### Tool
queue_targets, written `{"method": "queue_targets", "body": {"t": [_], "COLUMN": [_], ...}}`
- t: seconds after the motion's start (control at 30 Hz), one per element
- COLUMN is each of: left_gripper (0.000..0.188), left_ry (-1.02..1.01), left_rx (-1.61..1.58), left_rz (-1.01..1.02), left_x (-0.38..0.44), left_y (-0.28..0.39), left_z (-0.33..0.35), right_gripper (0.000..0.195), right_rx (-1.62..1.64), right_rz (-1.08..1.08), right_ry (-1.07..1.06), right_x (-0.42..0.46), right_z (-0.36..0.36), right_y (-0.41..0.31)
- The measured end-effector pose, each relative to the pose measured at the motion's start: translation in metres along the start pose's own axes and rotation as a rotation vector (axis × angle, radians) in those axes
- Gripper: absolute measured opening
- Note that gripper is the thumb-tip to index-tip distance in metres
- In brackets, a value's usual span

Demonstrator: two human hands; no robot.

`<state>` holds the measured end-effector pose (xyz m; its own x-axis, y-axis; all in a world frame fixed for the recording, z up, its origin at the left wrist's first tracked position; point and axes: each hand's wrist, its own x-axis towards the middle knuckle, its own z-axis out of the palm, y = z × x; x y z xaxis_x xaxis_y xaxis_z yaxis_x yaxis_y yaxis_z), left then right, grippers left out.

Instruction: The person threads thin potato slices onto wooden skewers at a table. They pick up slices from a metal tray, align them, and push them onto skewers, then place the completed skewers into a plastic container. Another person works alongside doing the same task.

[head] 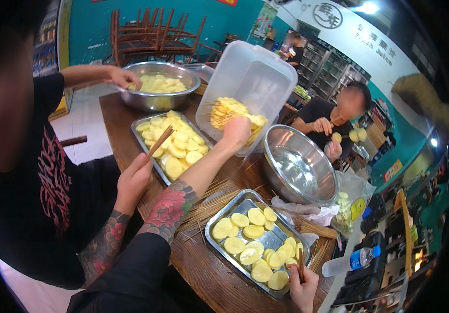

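Note:
My left hand (237,131) reaches into a tilted clear plastic bin (265,78), its curled fingers against skewered potato slices (224,111); whether it grips any is hidden. My right hand (303,287), at the near corner of a metal tray (230,274), is closed around several wooden skewers (301,258). Loose potato slices (253,231) lie in that tray. Left of my left forearm, a co-worker's tattooed hand (136,176) holds skewers beside a second metal tray (135,135) heaped with slices.
A co-worker's other hand (124,78) is at a steel bowl (158,102) of slices. Another steel bowl (300,168) stands right of the bin. Opposite, a person (326,117) handles food on a skewer. Loose skewers (208,205), a plastic bag (347,207) and a water bottle (351,261) lie about.

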<state>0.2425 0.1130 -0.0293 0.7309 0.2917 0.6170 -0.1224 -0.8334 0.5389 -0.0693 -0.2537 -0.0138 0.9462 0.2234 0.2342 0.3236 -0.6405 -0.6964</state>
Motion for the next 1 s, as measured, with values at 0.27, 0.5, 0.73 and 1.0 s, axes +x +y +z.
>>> {"method": "queue_targets", "body": {"t": [0.27,0.5,0.73,1.0], "left_gripper": [0.014,0.021,0.024,0.033], "left_ry": [-0.1,-0.006,-0.244,-0.939], "left_rx": [0.189,0.259,-0.28,-0.288], "left_rz": [0.12,0.13,0.354,0.634], "left_x": [-0.015,-0.011,-0.074,-0.18], "left_y": [0.023,0.03,0.098,0.141], "left_z": [-0.003,-0.022,-0.086,-0.091], "right_gripper": [0.02,0.022,0.026,0.019], "right_rx": [0.057,0.106,0.394,0.674], "right_rz": [0.073,0.126,0.221,0.267], "right_ry": [0.057,0.198,0.178,0.189], "right_x": [-0.004,0.0,-0.002,-0.01], "right_z": [0.007,-0.004,-0.016,-0.015], "right_y": [0.038,0.033,0.025,0.005]}}
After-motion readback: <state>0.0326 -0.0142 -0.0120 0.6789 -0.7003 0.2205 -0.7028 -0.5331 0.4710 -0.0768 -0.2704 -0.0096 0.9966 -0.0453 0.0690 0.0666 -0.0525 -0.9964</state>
